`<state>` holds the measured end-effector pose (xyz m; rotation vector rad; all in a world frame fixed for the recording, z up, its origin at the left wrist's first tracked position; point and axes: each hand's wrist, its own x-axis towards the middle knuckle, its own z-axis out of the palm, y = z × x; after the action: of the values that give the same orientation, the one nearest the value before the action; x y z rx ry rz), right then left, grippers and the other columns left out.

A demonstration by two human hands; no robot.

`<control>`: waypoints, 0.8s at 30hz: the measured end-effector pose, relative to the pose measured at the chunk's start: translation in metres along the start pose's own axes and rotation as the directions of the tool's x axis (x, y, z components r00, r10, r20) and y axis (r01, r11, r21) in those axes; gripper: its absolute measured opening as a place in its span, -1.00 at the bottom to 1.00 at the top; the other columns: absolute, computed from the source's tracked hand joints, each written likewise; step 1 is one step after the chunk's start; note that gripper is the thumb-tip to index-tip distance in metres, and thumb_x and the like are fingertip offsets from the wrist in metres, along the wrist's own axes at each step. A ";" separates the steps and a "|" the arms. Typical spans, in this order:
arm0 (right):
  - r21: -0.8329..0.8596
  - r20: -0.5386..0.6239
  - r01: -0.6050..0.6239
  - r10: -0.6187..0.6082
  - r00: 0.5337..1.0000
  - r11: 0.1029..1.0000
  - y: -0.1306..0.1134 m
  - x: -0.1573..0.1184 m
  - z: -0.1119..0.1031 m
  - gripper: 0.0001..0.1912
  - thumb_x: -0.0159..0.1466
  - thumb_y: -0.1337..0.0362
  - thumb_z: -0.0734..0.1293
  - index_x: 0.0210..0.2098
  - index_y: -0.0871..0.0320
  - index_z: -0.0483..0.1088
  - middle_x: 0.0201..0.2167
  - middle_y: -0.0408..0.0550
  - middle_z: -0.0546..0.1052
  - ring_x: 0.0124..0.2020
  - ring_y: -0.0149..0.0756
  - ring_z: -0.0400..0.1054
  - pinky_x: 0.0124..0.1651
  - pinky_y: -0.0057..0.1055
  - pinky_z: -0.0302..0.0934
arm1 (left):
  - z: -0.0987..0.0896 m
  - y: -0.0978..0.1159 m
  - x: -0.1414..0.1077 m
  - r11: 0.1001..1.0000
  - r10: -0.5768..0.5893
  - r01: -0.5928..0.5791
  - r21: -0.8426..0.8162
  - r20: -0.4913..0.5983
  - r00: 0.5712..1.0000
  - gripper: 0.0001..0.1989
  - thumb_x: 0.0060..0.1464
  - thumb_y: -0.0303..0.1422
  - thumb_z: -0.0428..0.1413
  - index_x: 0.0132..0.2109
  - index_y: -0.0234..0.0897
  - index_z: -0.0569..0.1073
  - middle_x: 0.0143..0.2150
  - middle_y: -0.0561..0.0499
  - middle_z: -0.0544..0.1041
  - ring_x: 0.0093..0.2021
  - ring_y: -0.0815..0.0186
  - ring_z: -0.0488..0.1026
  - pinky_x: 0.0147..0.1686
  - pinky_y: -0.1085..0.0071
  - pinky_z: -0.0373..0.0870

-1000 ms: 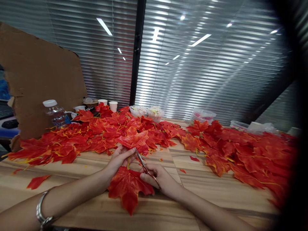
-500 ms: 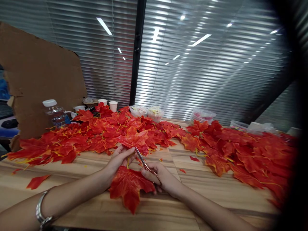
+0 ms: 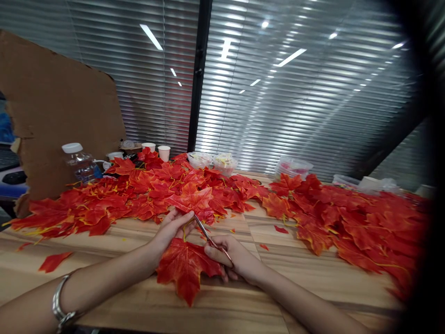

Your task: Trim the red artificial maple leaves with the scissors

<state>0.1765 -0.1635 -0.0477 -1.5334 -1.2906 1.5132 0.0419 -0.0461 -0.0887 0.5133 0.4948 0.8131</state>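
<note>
My left hand [image 3: 170,228] is closed, thumb on top, on the lower edge of a red artificial maple leaf [image 3: 191,197]. Scissors [image 3: 202,227] sit in my right hand [image 3: 227,255], with fingers around the handles. Their blade tips meet the held leaf's edge beside my left thumb; whether the blades are apart is too small to tell. Below my hands, a second maple leaf [image 3: 186,271] hangs by a yellow stem from the left fingers, partly behind the right hand. The left fingertips are partly hidden.
Heaps of red leaves lie left [image 3: 100,208] and right [image 3: 368,227] on the wooden table [image 3: 139,301]. Behind are a clear bottle [image 3: 81,164], paper cups [image 3: 164,153] and plastic tubs [image 3: 225,163]. A cardboard sheet [image 3: 66,111] stands at left. Leaf scraps [image 3: 55,262] lie loose.
Both leaves and my left hand have shifted very slightly left and up. The scissors stay at the leaf's edge in my right hand.
</note>
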 end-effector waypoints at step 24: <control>0.013 -0.017 -0.001 0.001 1.000 1.000 0.002 0.002 0.001 -0.55 0.14 -0.10 0.21 -0.43 0.22 0.26 -0.75 -0.26 0.30 -0.82 -0.58 0.08 -0.80 -0.68 -0.15 | -0.008 -0.002 0.009 0.998 -0.060 0.059 -0.016 -0.039 0.997 -0.71 -0.20 -0.58 0.24 -0.27 -0.30 0.39 -0.27 -0.03 0.53 -0.28 0.32 0.50 -0.20 0.40 0.45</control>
<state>0.1756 -0.1629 -0.0504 -1.5358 -1.2681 1.5028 0.0437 -0.0380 -0.0980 0.4672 0.5381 0.7706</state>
